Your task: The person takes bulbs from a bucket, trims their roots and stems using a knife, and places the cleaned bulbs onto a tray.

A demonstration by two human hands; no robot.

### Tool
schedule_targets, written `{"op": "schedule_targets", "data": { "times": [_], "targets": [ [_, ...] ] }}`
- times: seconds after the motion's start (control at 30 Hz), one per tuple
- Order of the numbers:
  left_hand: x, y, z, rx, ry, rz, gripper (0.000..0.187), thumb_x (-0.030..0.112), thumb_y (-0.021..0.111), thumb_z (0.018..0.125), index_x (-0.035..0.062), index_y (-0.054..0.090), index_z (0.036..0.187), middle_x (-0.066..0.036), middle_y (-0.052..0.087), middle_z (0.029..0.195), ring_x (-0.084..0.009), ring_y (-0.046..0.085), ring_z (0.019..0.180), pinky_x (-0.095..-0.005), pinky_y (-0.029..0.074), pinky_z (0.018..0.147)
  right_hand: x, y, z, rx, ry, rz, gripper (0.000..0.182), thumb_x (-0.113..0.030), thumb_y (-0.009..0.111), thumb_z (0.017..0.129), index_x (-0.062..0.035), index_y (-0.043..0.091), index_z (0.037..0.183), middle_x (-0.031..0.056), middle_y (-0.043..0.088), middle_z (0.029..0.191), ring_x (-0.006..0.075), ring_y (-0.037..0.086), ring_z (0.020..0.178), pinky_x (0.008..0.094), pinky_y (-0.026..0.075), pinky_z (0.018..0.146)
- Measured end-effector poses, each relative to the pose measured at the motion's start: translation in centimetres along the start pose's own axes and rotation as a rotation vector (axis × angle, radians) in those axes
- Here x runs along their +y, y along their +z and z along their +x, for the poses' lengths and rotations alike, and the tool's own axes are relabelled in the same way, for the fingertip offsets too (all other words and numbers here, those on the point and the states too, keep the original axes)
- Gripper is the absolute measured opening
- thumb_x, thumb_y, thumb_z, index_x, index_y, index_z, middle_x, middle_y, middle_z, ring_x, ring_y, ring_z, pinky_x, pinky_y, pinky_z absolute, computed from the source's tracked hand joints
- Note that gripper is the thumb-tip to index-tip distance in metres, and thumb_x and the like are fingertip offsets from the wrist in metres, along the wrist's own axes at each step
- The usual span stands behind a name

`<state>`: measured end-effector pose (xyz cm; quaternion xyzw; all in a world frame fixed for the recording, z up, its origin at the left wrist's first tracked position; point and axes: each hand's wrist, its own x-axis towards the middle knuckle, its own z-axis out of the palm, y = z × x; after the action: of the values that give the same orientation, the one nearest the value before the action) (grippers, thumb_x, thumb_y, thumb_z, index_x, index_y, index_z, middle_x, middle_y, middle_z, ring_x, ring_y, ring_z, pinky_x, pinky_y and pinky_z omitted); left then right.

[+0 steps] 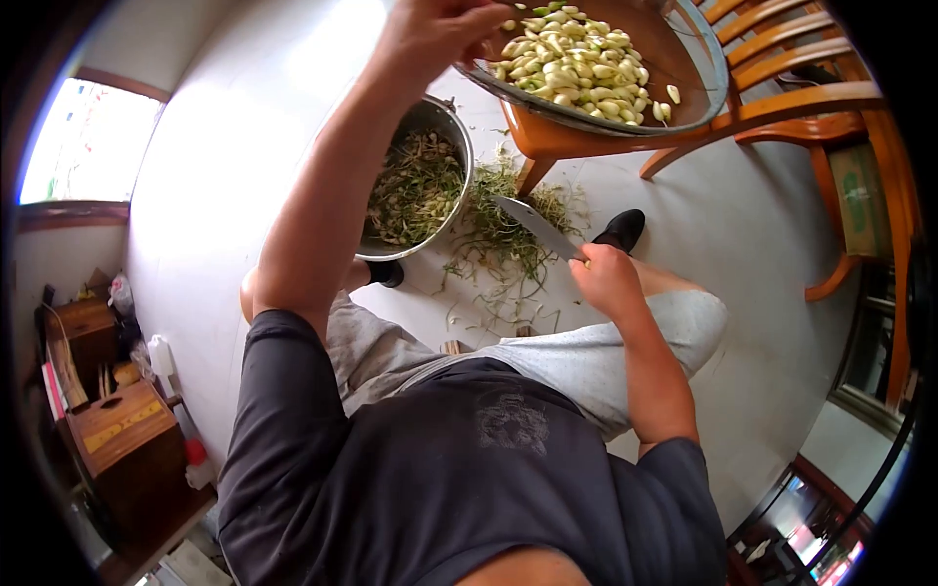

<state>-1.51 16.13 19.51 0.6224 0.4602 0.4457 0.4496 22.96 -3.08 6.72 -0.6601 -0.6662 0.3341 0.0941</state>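
My right hand [608,281] is closed round the handle of a knife [539,227], its broad blade pointing up and left over green trimmings [510,256] on the floor. At the top, my left hand [445,37] reaches over the left rim of a wide round basin [699,103]. Its fingers are bent and pressed together; whatever they hold is hidden. Pale, trimmed allium bulbs [583,73] are heaped in the basin. Below my left forearm stands a metal bucket [463,200], partly covered by the arm, with untrimmed bulbs and stalks [420,186] inside.
The basin rests on a wooden chair [532,137] with a slatted back. Another wooden chair [821,132] stands at the right, near a carton [862,200]. Wooden boxes [122,425] and bottles are at the left. My shoes [623,230] flank the trimmings.
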Motion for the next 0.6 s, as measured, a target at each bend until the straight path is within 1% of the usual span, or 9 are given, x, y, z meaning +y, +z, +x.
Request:
{"op": "schedule_targets", "data": {
  "times": [0.07,0.1,0.2,0.33,0.4,0.47,0.5,0.53,0.6],
  "targets": [
    [-0.9,-3.2,-1.4,0.079,-0.017,0.161,0.027,0.021,0.067,0.084,-0.0051,0.064,0.083,-0.007,0.061,0.065,-0.0111,0.057,0.054,-0.0245,0.048,0.049,0.6,0.1,-0.1,0.036,-0.022,0.007,0.019,-0.02,0.058,0.079,-0.0013,0.063,0.081,0.021,0.062,0.075,0.0388,0.06,0.075,0.0451,0.047,0.067],
    [-3.2,-5.2,-1.7,0.069,-0.15,0.182,0.025,0.021,0.065,0.084,-0.0038,0.063,0.08,-0.007,0.061,0.064,-0.012,0.057,0.052,-0.0252,0.048,0.048,0.7,0.2,-0.1,0.056,-0.034,0.01,0.019,-0.02,0.058,0.079,-0.0013,0.063,0.081,0.0208,0.062,0.074,0.0388,0.06,0.074,0.0448,0.047,0.066],
    [-13.5,-8.8,-3.9,0.141,-0.556,0.15,0.02,0.017,0.064,0.083,-0.0008,0.063,0.074,-0.008,0.059,0.059,-0.0135,0.055,0.047,-0.0273,0.045,0.043,0.5,0.0,0.1,0.008,-0.026,0.012,0.02,-0.019,0.062,0.078,-0.0011,0.066,0.087,0.0202,0.063,0.073,0.035,0.063,0.072,0.0394,0.048,0.065],
    [-28.9,-12.0,-8.0,0.221,-0.765,0.106,0.019,0.014,0.063,0.081,-0.0015,0.061,0.071,-0.01,0.057,0.056,-0.0198,0.055,0.044,-0.0328,0.044,0.039,0.2,0.5,0.6,-0.093,0.023,0.018,0.018,-0.02,0.06,0.08,-0.0023,0.062,0.082,0.0199,0.061,0.073,0.0393,0.06,0.073,0.0459,0.046,0.064],
    [-34.8,-12.5,-9.2,0.304,-0.884,0.225,0.014,0.009,0.06,0.081,-0.0028,0.062,0.072,-0.012,0.057,0.056,-0.0237,0.056,0.043,-0.0366,0.045,0.041,-0.2,0.7,0.9,-0.12,0.029,0.01,0.019,-0.02,0.06,0.08,-0.0023,0.062,0.084,0.02,0.061,0.075,0.0391,0.059,0.074,0.0458,0.046,0.065],
    [-37.5,-12.0,-9.8,0.418,-0.889,0.2,0.012,0.005,0.056,0.08,-0.0019,0.065,0.083,-0.014,0.061,0.063,-0.026,0.059,0.048,-0.0378,0.046,0.043,-0.5,1.0,1.5,-0.144,0.049,-0.004,0.019,-0.021,0.06,0.08,-0.0022,0.062,0.084,0.0201,0.062,0.077,0.0388,0.059,0.075,0.0456,0.046,0.065],
    [-40.1,-12.0,-9.9,0.468,-0.899,0.281,0.02,0.005,0.052,0.08,0.002,0.066,0.093,-0.016,0.065,0.076,-0.0267,0.062,0.053,-0.0372,0.048,0.047,-0.7,1.1,1.7,-0.154,0.047,0.002,0.019,-0.02,0.06,0.081,-0.0021,0.061,0.085,0.0203,0.062,0.079,0.0385,0.06,0.076,0.0454,0.047,0.066],
    [-40.1,-11.8,-9.9,0.435,-0.896,0.392,0.024,0.008,0.053,0.08,0.0041,0.066,0.101,-0.018,0.067,0.091,-0.0303,0.067,0.068,-0.0391,0.052,0.059,-0.8,1.2,2.0,-0.164,0.044,-0.009,0.02,-0.022,0.06,0.081,-0.0028,0.061,0.085,0.0203,0.062,0.08,0.0387,0.06,0.076,0.0458,0.047,0.066],
    [-40.5,-11.5,-9.7,0.321,-0.672,0.798,0.024,0.013,0.056,0.082,0.0033,0.066,0.102,-0.021,0.066,0.098,-0.0337,0.066,0.087,-0.0421,0.052,0.072,-0.7,1.7,2.4,-0.213,0.069,-0.077,0.022,-0.025,0.059,0.082,-0.0036,0.062,0.085,0.0203,0.061,0.079,0.0393,0.06,0.076,0.0467,0.047,0.066]
  ]
}}
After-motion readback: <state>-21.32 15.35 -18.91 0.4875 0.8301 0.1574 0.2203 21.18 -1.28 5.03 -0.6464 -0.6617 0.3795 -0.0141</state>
